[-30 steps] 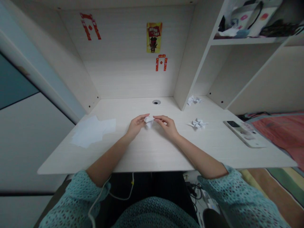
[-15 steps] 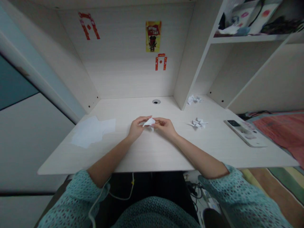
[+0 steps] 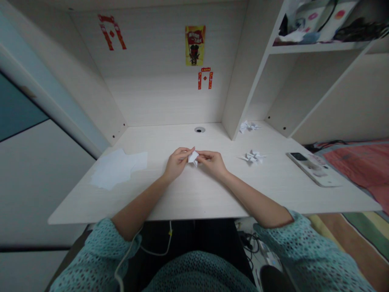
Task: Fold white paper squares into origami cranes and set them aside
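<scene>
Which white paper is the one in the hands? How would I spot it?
On the desk, the left hand and right hand meet. The small folded paper is pinched between their fingertips. The folded pieces to the right and flat sheets to the left lie untouched.

I get a dim, flat indoor view with a cool grey cast; the desk top (image 3: 197, 194) is the brightest patch, shadows on it soft and faint. Wide-angle lens bends the shelf (image 3: 319, 48) and side panels (image 3: 100, 93) hard toward the edges, and the lower corners go dark and slightly soft.
</scene>
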`<state>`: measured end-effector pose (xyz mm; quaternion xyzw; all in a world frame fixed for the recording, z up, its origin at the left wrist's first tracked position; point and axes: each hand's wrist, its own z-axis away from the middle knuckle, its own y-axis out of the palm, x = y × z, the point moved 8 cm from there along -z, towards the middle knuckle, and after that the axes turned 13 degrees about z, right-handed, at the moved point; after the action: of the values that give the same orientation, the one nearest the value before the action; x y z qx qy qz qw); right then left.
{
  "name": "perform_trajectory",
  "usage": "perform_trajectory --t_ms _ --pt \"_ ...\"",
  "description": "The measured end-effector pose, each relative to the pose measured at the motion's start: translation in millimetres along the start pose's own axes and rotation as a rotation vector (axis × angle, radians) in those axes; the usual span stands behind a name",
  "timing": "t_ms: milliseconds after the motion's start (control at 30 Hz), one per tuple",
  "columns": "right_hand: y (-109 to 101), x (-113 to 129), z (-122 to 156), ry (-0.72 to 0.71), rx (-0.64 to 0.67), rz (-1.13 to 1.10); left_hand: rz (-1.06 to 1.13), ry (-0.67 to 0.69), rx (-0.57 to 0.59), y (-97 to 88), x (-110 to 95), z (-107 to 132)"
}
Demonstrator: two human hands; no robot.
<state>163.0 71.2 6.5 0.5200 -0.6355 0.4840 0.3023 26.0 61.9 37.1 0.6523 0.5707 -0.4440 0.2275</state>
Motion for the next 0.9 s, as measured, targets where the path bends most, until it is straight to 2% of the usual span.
perform_trajectory --t_ms 300,500,633,733,900 --pt "-2.3 11.5 1.9 -0.086 0.0 0.002 -0.131 0.064 0.113 11.0 -6.9 4.3" --pt "-6.5 13.2 0.2 -0.12 -0.031 0.074 -0.359 0.13 0.028 6.1 -22.4 5.6" --pt "-12.3 15.7 -0.2 -0.17 -0.094 0.189 -0.353 0.179 -0.039 1.2 -32.3 5.9" --pt "-10.1 20.2 1.7 -0.225 -0.087 0.283 -0.34 0.213 -0.072 -2.9 -34.3 6.3" --pt "-7.7 22.6 3.6 -0.243 -0.089 0.287 -0.31 0.21 -0.118 -9.2 -30.7 7.3"
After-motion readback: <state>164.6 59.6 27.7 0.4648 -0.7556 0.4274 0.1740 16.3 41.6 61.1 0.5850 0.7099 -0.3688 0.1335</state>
